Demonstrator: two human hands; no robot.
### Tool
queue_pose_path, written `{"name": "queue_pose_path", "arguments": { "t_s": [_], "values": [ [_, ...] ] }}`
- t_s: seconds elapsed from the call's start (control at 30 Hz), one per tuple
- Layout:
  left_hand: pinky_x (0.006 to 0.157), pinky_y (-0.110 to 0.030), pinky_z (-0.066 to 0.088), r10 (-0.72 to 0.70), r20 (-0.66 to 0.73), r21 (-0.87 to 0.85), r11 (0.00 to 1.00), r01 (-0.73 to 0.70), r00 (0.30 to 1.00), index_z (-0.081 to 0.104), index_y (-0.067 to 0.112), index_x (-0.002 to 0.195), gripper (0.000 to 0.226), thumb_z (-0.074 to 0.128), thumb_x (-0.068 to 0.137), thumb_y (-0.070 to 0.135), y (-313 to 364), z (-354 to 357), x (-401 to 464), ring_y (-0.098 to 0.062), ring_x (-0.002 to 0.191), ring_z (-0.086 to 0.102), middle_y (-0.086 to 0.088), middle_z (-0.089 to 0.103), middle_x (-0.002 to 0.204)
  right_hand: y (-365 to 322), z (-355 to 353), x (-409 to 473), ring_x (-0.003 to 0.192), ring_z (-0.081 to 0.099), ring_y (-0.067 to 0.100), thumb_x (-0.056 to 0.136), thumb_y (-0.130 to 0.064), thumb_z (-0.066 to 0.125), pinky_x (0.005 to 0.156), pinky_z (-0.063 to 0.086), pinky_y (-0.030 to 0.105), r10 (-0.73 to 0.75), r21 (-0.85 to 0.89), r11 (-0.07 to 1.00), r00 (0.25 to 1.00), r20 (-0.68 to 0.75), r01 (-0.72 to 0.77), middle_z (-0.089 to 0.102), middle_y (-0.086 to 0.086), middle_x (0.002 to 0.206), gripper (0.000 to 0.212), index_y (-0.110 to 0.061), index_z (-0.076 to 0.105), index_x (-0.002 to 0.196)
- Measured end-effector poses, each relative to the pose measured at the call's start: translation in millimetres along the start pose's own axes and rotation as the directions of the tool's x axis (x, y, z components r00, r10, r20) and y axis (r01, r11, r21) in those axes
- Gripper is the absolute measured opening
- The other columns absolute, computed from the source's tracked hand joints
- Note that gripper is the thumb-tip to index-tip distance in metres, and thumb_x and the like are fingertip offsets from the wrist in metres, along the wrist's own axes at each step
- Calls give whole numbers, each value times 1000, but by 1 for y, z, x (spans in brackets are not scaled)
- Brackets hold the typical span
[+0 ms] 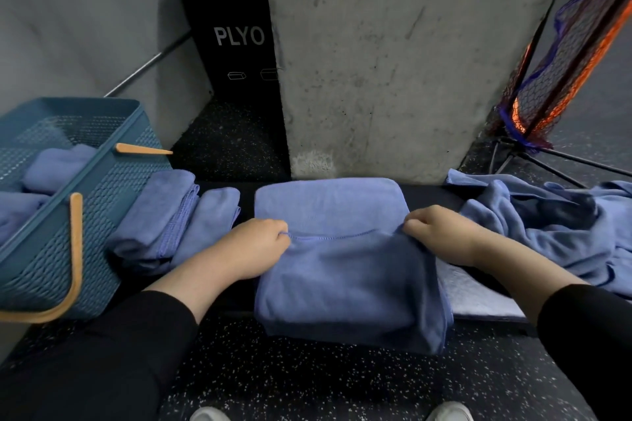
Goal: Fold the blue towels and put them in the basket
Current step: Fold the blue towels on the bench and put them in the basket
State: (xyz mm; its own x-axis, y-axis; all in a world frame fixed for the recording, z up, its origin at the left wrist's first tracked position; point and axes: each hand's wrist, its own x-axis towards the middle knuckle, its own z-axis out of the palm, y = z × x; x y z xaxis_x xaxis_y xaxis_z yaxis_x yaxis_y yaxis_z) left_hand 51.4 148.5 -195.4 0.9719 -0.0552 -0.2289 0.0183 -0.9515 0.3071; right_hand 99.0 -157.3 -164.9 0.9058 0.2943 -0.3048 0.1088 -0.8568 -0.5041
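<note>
A blue towel point(342, 270) lies half folded on a low black bench point(485, 195) in front of me. My left hand point(254, 246) pinches the left end of its hemmed edge. My right hand point(441, 234) pinches the right end of the same edge. A teal plastic basket point(102, 202) with tan handles stands at the left and holds folded blue towels point(54, 167). Two folded towels point(178, 219) lie on the bench between the basket and my left hand. A heap of unfolded blue towels point(564, 229) lies at the right.
A concrete pillar point(393, 61) rises just behind the bench. A black box marked PLYO point(236, 37) stands behind it at the left. A netted frame on metal legs point(554, 85) leans at the right. A pale flat cloth point(478, 294) lies under my right forearm. The floor is speckled black rubber.
</note>
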Motion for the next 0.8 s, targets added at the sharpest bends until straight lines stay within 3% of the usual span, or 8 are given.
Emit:
{"name": "queue_pose_path", "arguments": {
  "t_s": [0.17,0.27,0.33,0.43,0.6,0.67,0.73,0.8],
  "values": [
    [77,-33,25,60,-28,121,991,-56,998,40,19,74,31,37,104,26,6,-1,-5,-25,75,42,6,43,65,-4,-1,4,61,40,11,97,-23,48,63,39,36,-103,130,985,989,-109,117,46,0,65,29,2,56,84],
    [70,-40,35,36,-15,8,999,-36,999,37,18,69,35,40,103,27,1,-4,1,-30,77,52,2,48,66,-4,6,17,67,49,14,100,-26,46,76,48,42,-95,111,989,993,-67,102,56,7,72,30,-3,57,84],
    [73,-45,45,19,-66,-89,996,-25,998,37,17,69,35,42,102,27,-6,-5,5,-33,78,55,-3,52,67,-1,10,25,82,60,24,101,-29,44,84,48,40,-51,75,996,998,-47,54,66,14,87,31,-5,60,89],
    [74,-46,47,-17,-154,-162,987,-8,988,38,19,71,33,41,103,27,-11,-5,9,-32,77,56,-5,56,70,0,12,33,92,61,30,102,-28,43,81,46,36,-17,35,999,999,-52,19,67,15,91,31,-4,60,90],
    [74,-45,45,-13,-49,-76,997,9,999,35,18,71,34,39,103,27,-10,-3,11,-34,80,56,-4,53,70,-9,10,29,81,55,23,103,-26,41,69,39,33,-31,-96,995,998,51,36,59,-1,75,32,-12,55,77],
    [72,-40,36,12,-53,1,1000,-12,999,36,17,74,33,37,105,28,-2,-5,5,-35,85,56,-2,50,71,-10,10,22,79,55,22,102,-25,43,71,41,34,-55,-137,988,995,78,66,57,-3,70,32,-10,55,76],
    [72,-37,27,47,-69,70,997,-42,997,37,18,76,31,36,106,27,3,-6,-2,-35,90,55,-7,56,80,-6,10,15,68,50,19,99,-23,45,69,42,35,-100,-63,993,995,22,101,51,-3,62,31,-8,52,73],
    [71,-38,29,57,-75,47,997,-54,996,33,18,72,34,38,106,26,0,-4,-4,-38,90,56,-10,57,81,-2,9,10,64,45,15,99,-21,45,67,44,37,-140,51,988,989,-52,143,49,3,62,30,-5,52,74]
  ]
}}
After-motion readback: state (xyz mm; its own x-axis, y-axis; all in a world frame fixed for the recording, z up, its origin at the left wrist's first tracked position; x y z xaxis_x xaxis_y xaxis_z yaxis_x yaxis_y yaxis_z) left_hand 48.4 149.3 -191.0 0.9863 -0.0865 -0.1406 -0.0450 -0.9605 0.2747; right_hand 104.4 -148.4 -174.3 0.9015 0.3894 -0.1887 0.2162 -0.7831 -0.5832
